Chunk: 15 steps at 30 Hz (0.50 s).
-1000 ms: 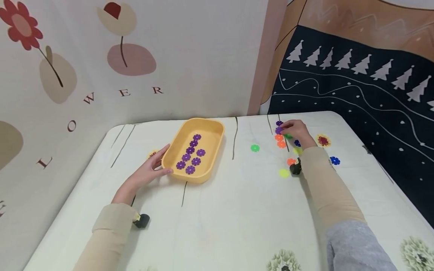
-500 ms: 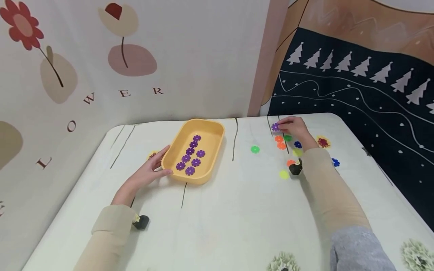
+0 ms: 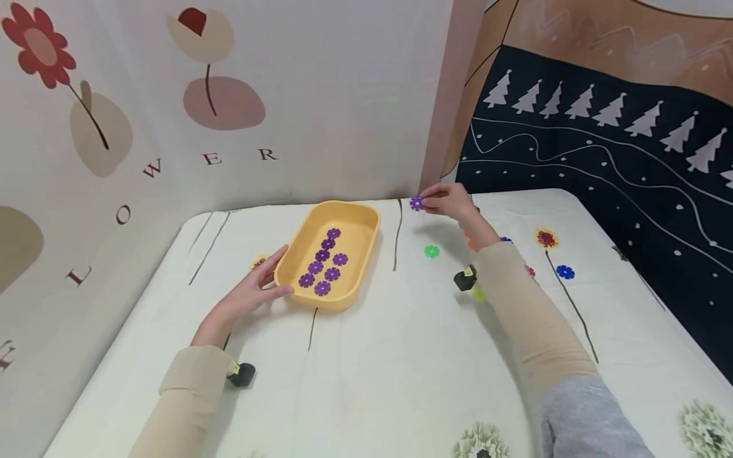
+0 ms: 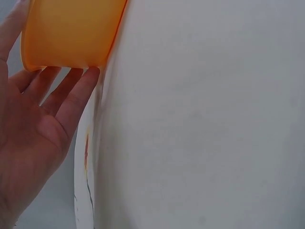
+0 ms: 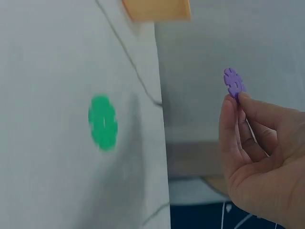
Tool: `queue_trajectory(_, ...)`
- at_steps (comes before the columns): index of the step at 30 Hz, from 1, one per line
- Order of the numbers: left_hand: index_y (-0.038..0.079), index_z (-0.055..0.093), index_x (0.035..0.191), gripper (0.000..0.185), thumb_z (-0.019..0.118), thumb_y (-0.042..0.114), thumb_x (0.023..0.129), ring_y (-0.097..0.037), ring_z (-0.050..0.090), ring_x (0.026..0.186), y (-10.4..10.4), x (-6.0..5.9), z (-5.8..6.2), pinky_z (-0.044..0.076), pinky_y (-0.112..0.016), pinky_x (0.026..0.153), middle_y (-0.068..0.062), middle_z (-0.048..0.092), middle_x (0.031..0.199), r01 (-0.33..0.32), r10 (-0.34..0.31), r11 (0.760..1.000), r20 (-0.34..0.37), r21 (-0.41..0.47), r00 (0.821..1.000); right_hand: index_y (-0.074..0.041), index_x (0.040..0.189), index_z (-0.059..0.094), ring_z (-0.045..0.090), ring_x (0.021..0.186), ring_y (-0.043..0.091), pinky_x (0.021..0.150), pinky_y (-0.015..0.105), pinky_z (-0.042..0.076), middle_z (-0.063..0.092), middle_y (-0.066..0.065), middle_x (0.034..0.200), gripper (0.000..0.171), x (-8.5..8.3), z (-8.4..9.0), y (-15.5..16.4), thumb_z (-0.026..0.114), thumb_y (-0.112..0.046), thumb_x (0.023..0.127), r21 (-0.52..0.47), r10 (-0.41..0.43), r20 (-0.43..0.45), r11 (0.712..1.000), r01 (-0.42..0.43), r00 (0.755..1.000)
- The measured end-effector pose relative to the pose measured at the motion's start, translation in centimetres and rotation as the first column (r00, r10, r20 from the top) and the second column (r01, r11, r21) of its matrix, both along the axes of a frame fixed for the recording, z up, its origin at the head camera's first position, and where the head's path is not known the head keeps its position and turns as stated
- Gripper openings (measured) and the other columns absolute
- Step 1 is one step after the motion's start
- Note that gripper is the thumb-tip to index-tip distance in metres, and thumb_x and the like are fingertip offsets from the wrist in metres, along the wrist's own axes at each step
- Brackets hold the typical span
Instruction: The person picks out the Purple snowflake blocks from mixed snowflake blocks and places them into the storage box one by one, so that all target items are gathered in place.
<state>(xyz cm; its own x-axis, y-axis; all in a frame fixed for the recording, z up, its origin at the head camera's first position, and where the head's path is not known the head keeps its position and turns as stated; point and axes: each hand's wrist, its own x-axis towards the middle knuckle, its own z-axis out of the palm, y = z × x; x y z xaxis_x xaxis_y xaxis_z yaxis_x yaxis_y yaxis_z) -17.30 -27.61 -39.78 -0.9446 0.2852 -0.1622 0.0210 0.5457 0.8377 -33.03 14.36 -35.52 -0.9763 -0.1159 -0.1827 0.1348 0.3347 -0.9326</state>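
Above counter (image 3: 401,356), right of yellow tray (image 3: 366,219): right hand (image 3: 452,200) pinches purple flower disc (image 3: 417,203) between fingertips (image 5: 231,102), disc lifted clear of surface. Left hand (image 3: 252,289) flat, fingers straight against tray's near left wall. Eight purple discs (image 3: 323,261) lie inside tray. Green disc (image 3: 431,251) on counter, below lifted disc. Blue disc (image 3: 565,271) well right.
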Motion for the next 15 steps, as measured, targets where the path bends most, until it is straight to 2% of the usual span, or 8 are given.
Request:
queue_trajectory(4, 0.028, 0.009, 0.162, 0.088, 0.067, 0.021, 0.096, -0.047, 0.026, 0.149, 0.0, -0.1, -0.1, 0.027, -0.063, 0.119, -0.013, 0.013, 0.169, 0.009, -0.009, 1.000, -0.010, 0.010, 1.000, -0.002, 0.122, 0.066, 0.068, 0.103, 0.020, 0.086, 0.022, 0.060, 0.065, 0.017, 0.124, 0.027, 0.4, 0.2, -2.9, 0.066, -0.010, 0.096, -0.015, 0.045, 0.002, 0.999, -0.045, 0.999)
queue_trajectory(10, 0.027, 0.009, 0.162, 0.087, 0.066, 0.018, 0.096, -0.047, 0.030, 0.147, -0.1, 0.0, -0.2, 0.030, -0.062, 0.118, -0.014, 0.014, 0.168, 0.029, -0.028, 0.999, -0.039, 0.015, 0.999, 0.000, 0.116, 0.068, 0.071, 0.097, 0.021, 0.095, 0.036, 0.059, 0.068, 0.018, 0.117, 0.024, 1.0, -0.1, -7.5, 0.069, -0.009, 0.094, -0.028, 0.122, -0.018, 0.992, -0.123, 0.992)
queue_trajectory(15, 0.027, 0.010, 0.162, 0.087, 0.067, 0.019, 0.096, -0.047, 0.029, 0.148, -0.2, 0.0, -0.3, 0.030, -0.062, 0.118, -0.014, 0.014, 0.168, 0.029, -0.028, 1.000, -0.042, 0.012, 0.999, 0.002, 0.112, 0.069, 0.071, 0.094, 0.023, 0.096, 0.043, 0.058, 0.069, 0.019, 0.112, 0.020, 1.7, -0.5, -10.8, 0.068, -0.008, 0.094, -0.016, 0.187, -0.048, 0.982, -0.188, 0.981)
